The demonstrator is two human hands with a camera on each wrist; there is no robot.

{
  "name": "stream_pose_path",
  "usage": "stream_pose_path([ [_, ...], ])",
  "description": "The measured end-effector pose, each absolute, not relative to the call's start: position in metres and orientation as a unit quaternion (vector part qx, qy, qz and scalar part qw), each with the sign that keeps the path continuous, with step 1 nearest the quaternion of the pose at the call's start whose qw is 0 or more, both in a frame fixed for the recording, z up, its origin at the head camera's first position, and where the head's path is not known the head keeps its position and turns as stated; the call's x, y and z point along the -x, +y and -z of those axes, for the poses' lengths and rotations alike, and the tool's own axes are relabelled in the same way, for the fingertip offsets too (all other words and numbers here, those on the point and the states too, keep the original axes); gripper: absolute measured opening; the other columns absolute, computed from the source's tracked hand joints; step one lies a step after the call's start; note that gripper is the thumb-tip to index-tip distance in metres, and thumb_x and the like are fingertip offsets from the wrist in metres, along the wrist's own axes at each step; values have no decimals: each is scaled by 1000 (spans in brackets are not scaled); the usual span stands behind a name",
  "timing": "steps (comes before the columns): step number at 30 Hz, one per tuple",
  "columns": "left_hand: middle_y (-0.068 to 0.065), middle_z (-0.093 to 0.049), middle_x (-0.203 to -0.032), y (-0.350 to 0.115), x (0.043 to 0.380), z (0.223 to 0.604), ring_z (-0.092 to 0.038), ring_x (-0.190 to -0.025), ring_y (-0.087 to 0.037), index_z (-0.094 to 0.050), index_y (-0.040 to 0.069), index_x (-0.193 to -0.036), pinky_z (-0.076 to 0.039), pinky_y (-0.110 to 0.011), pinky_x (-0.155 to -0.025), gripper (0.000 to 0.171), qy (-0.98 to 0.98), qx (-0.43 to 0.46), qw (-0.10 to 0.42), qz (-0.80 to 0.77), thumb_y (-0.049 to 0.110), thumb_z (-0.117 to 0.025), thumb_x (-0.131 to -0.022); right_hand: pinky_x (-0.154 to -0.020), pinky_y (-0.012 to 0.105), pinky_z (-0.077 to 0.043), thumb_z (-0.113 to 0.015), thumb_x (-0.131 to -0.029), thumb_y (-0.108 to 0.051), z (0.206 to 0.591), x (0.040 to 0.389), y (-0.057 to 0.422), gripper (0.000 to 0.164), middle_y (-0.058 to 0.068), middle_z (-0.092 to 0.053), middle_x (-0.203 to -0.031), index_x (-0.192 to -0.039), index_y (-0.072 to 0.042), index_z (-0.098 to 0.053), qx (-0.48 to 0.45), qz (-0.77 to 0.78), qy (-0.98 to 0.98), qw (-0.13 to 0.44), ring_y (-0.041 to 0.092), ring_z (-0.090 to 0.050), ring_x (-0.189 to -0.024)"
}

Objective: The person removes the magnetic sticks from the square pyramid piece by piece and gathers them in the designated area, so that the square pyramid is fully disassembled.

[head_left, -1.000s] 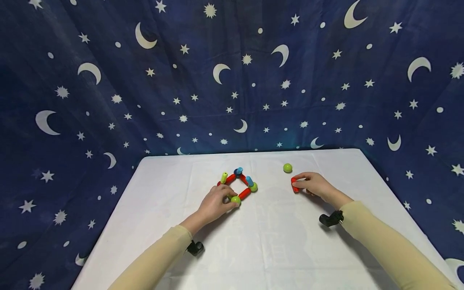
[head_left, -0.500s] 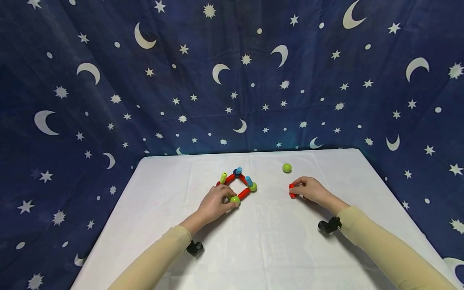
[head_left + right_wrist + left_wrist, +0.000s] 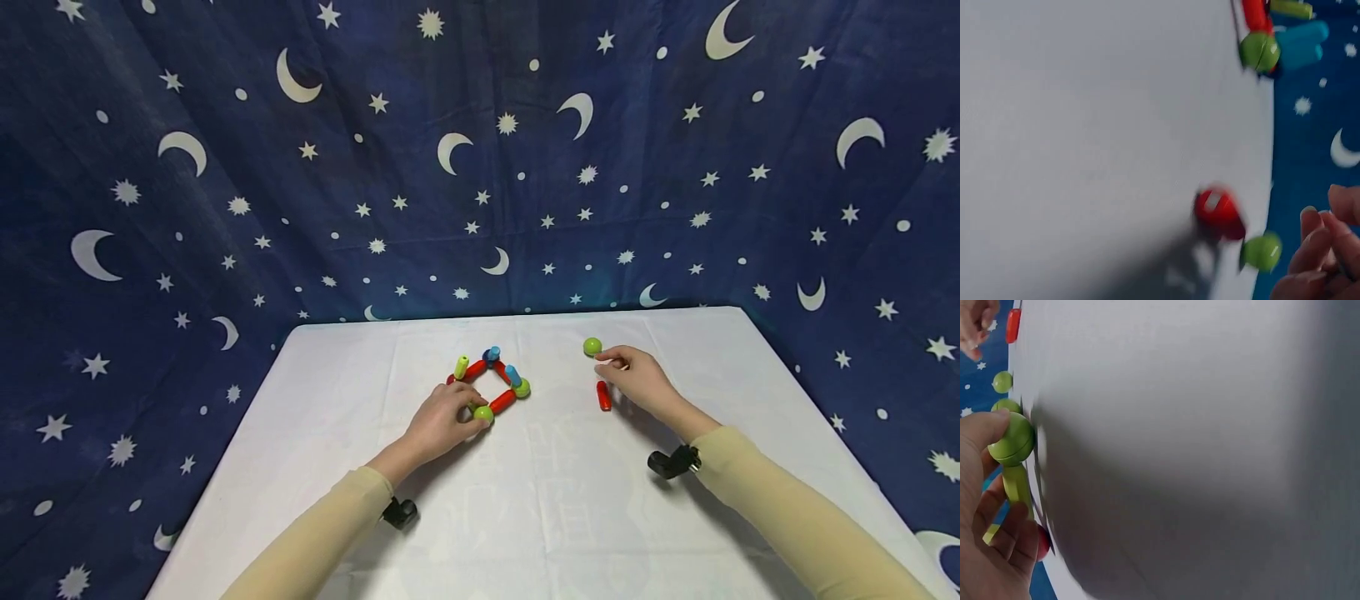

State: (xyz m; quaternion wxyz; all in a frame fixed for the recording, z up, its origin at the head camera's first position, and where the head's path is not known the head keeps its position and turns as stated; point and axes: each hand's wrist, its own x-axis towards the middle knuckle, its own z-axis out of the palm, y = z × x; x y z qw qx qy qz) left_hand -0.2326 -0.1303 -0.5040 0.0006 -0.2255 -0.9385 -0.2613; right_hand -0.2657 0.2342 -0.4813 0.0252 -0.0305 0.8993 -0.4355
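Observation:
Balls and rods form a four-sided frame on the white table, with red rods (image 3: 502, 402) along several sides. My left hand (image 3: 442, 422) grips its near corner, thumb against a green ball (image 3: 1013, 440) and fingers around the yellow-green rod (image 3: 1017, 484) joined to it. Short blue rods (image 3: 513, 376) and a yellow-green rod (image 3: 461, 367) stand up from other corners. To the right, a loose red rod (image 3: 603, 396) lies on the table. My right hand (image 3: 637, 379) is beyond it, holding nothing, fingertips close to a loose green ball (image 3: 592, 346).
The white table (image 3: 525, 517) ends at the back against a dark blue curtain (image 3: 480, 167) printed with moons and stars. Black wrist cameras (image 3: 673, 461) hang below both sleeves, low over the cloth.
My right hand brought the red rod a little nearer, let it go on the table and moved away toward the loose green ball. The left hand kept its grip on the frame.

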Motion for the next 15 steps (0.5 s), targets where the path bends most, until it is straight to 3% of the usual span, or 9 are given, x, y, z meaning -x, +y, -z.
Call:
stream_pose_path([
  [5, 3, -62, -131, -141, 233, 503, -53, -115, -19, -74, 20, -118, -45, -39, -99, 29, -937, 246, -12, 246, 35, -75, -94, -61, 34, -48, -71, -97, -19, 475, 263, 196, 35, 8, -68, -108, -129, -5, -68, 114, 455, 883, 24, 25, -57, -74],
  [9, 4, -60, -139, -150, 236, 501, -51, -127, -19, -71, 20, -125, -41, -42, -109, 33, -935, 267, -37, 228, 30, -72, -94, -65, 33, -46, -72, -95, -19, 476, 258, 164, 37, 4, -70, -111, -131, -9, -68, 160, 457, 874, 48, 21, -55, -75],
  [15, 4, -55, -146, -160, 238, 498, -47, -137, -20, -69, 20, -130, -36, -43, -114, 38, -929, 290, -62, 220, 31, -72, -94, -61, 32, -45, -75, -94, -24, 481, 249, 130, 40, 1, -68, -122, -133, -20, -68, 200, 461, 859, 101, 21, -54, -72],
])
